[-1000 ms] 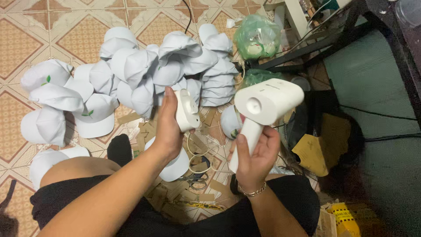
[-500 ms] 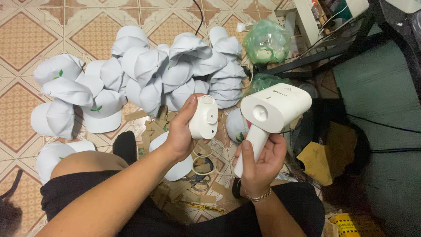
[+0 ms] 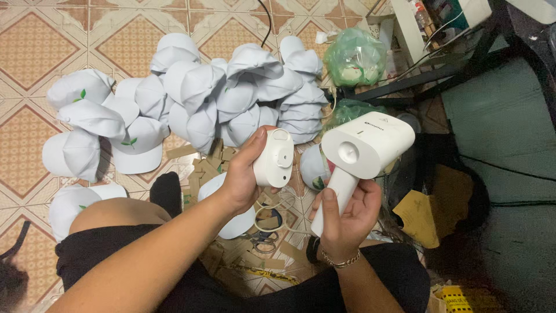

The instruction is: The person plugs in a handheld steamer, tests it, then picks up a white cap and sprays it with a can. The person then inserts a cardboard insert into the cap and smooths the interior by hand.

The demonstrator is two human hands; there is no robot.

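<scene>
My right hand (image 3: 346, 215) grips the handle of a white handheld garment steamer (image 3: 359, 152), its blocky head pointing up and to the left. My left hand (image 3: 242, 174) holds a small white oval piece (image 3: 273, 157), like a detached tank, just left of the steamer's head; the two parts are apart. Both hands hover above my lap over the tiled floor.
A big pile of white caps (image 3: 191, 101), some with a green leaf mark, covers the tiled floor (image 3: 35, 35) ahead. Cardboard scraps (image 3: 205, 165) and scissors (image 3: 263, 240) lie near my knees. A green plastic bag (image 3: 354, 57) and a dark metal frame (image 3: 440, 75) stand at right.
Both hands have risen and drawn slightly closer; the small white piece in my left hand has moved right, toward the steamer's head.
</scene>
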